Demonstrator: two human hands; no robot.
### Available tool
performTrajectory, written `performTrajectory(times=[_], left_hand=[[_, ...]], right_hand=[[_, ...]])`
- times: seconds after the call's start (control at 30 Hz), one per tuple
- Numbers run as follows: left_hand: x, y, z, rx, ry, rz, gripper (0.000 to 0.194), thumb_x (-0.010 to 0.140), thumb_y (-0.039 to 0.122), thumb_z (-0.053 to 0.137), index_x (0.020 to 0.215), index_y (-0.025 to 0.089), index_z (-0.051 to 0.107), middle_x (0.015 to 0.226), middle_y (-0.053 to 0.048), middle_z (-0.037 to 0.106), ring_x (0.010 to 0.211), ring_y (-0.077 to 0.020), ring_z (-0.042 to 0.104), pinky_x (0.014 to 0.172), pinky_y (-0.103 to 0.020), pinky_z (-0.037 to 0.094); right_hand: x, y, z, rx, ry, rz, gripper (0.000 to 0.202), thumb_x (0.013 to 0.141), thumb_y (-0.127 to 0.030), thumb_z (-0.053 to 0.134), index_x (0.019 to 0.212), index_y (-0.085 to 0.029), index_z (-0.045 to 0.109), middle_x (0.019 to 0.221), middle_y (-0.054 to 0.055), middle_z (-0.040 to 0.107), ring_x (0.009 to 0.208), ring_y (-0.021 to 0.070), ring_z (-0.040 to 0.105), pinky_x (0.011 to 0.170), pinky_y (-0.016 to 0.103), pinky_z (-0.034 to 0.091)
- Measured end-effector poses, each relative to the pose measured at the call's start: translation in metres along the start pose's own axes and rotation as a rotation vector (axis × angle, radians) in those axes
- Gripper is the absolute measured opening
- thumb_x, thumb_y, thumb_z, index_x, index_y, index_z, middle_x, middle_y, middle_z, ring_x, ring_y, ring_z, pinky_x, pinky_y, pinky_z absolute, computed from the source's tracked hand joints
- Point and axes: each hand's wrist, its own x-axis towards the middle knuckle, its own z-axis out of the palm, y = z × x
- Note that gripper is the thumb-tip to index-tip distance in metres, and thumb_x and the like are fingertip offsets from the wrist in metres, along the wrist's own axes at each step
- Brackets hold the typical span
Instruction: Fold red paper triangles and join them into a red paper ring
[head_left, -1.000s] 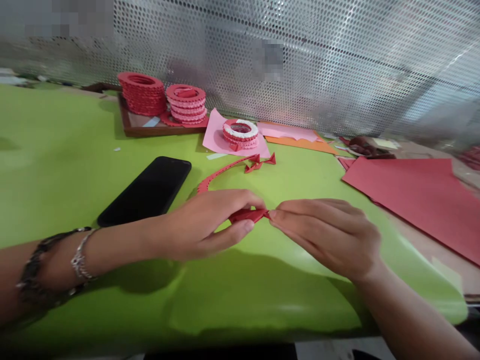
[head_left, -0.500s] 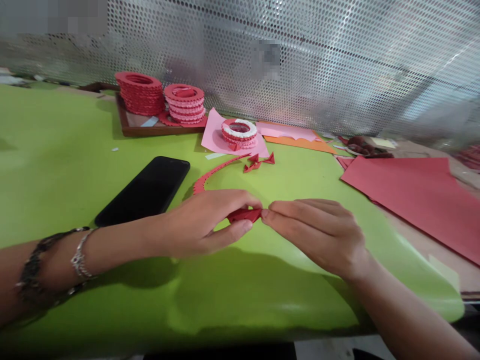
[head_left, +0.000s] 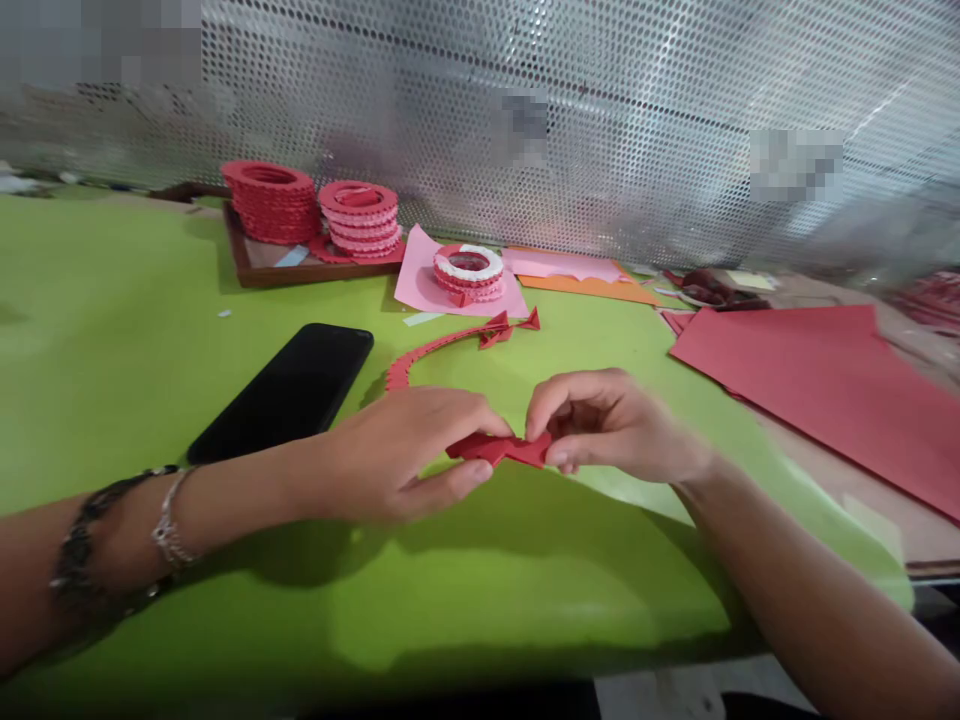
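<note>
My left hand [head_left: 409, 450] is closed, with thumb and fingers pinching a small piece of folded red paper [head_left: 517, 452]. Its right end is gripped between the thumb and fingertips of my right hand [head_left: 611, 425]. I cannot tell whether this is one folded piece or two set together. Just beyond the left hand, a curved chain of folded red paper [head_left: 420, 360] lies on the table, its near end hidden by that hand. Several loose folded red paper triangles [head_left: 498, 330] lie by the chain's far end.
A black phone [head_left: 289, 390] lies left of the chain. Behind it, a brown tray [head_left: 244, 268] holds stacked red and pink paper rings [head_left: 274, 205]. More rings [head_left: 469, 272] rest on pink paper [head_left: 411, 280]. Red sheets [head_left: 810, 380] lie at right. A perforated metal panel [head_left: 450, 120] stands behind.
My right hand has turned and curled. Its grip has changed from the paper's tip to its right end, and more red paper shows between the hands. The left hand keeps its hold.
</note>
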Motion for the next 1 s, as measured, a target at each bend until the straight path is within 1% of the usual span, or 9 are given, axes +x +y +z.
performTrajectory(times=[0.13,0.23,0.43,0.6,0.7,0.77,0.8,0.87,1.0], left_hand=[[-0.001,0.001,0.001,0.031,-0.014,0.045,0.015,0.086,0.022,0.039,0.09,0.014,0.051,0.068,0.001,0.051,0.057,-0.0125,0.044,0.057,-0.024,0.035],[-0.002,0.0,0.002,0.054,-0.027,0.062,0.016,0.087,0.022,0.038,0.09,0.014,0.05,0.069,0.0,0.052,0.058,-0.0132,0.044,0.057,-0.025,0.034],[0.0,-0.002,0.003,0.085,-0.048,0.059,0.018,0.086,0.023,0.036,0.088,0.013,0.051,0.07,-0.002,0.054,0.058,-0.0141,0.045,0.057,-0.026,0.035],[0.001,-0.01,0.009,0.182,-0.104,0.032,0.022,0.087,0.023,0.036,0.09,0.012,0.055,0.073,-0.004,0.058,0.061,-0.0156,0.05,0.058,-0.027,0.036],[0.001,-0.018,0.016,0.287,-0.15,0.037,0.024,0.089,0.023,0.037,0.094,0.012,0.057,0.081,-0.007,0.062,0.068,-0.0179,0.053,0.061,-0.029,0.038],[0.001,-0.021,0.018,0.332,-0.183,0.03,0.023,0.088,0.024,0.04,0.096,0.011,0.057,0.086,-0.008,0.062,0.073,-0.0191,0.055,0.063,-0.03,0.04],[0.001,-0.022,0.019,0.351,-0.194,0.027,0.023,0.088,0.025,0.042,0.098,0.011,0.058,0.088,-0.008,0.062,0.074,-0.0197,0.056,0.063,-0.03,0.04],[0.002,-0.022,0.02,0.395,-0.199,0.034,0.024,0.087,0.027,0.045,0.098,0.011,0.058,0.089,-0.009,0.062,0.076,-0.0208,0.056,0.064,-0.031,0.041],[0.002,-0.02,0.021,0.457,-0.174,0.064,0.024,0.087,0.029,0.046,0.094,0.011,0.06,0.084,-0.008,0.06,0.072,-0.0212,0.055,0.063,-0.033,0.042]], right_hand=[[0.002,0.005,0.007,0.198,-0.011,0.113,0.018,0.073,-0.023,0.07,0.078,-0.011,0.057,0.063,-0.004,0.06,0.05,0.0019,0.056,0.048,0.011,0.048],[0.004,0.009,0.012,0.257,-0.002,0.124,0.018,0.071,-0.018,0.072,0.076,-0.011,0.056,0.061,-0.005,0.059,0.048,0.0014,0.055,0.047,0.01,0.046],[0.007,0.015,0.015,0.141,0.026,0.069,0.015,0.07,-0.012,0.069,0.073,-0.013,0.054,0.062,-0.005,0.057,0.048,0.0015,0.051,0.046,0.012,0.043],[0.012,0.024,0.002,-0.102,0.038,0.048,0.011,0.074,-0.02,0.064,0.074,-0.013,0.056,0.064,-0.003,0.058,0.054,0.0049,0.052,0.05,0.017,0.045],[0.015,0.036,-0.011,-0.328,0.235,0.034,0.011,0.079,-0.024,0.057,0.078,-0.013,0.057,0.064,-0.002,0.056,0.053,0.0063,0.051,0.05,0.019,0.045],[0.018,0.043,-0.018,-0.55,0.387,0.015,0.01,0.08,-0.018,0.054,0.088,-0.013,0.058,0.077,0.002,0.06,0.061,0.0087,0.054,0.057,0.022,0.048],[0.02,0.046,-0.02,-0.662,0.421,0.014,0.016,0.08,-0.014,0.052,0.095,-0.013,0.058,0.086,0.005,0.061,0.067,0.0101,0.056,0.061,0.024,0.049],[0.026,0.048,-0.022,-0.888,0.4,0.039,0.031,0.079,-0.008,0.05,0.109,-0.014,0.055,0.106,0.01,0.059,0.081,0.0139,0.059,0.07,0.028,0.05],[0.052,0.047,-0.022,-1.317,0.186,0.204,0.043,0.081,-0.004,0.045,0.122,-0.019,0.049,0.126,0.014,0.048,0.098,0.0224,0.058,0.076,0.034,0.049]])
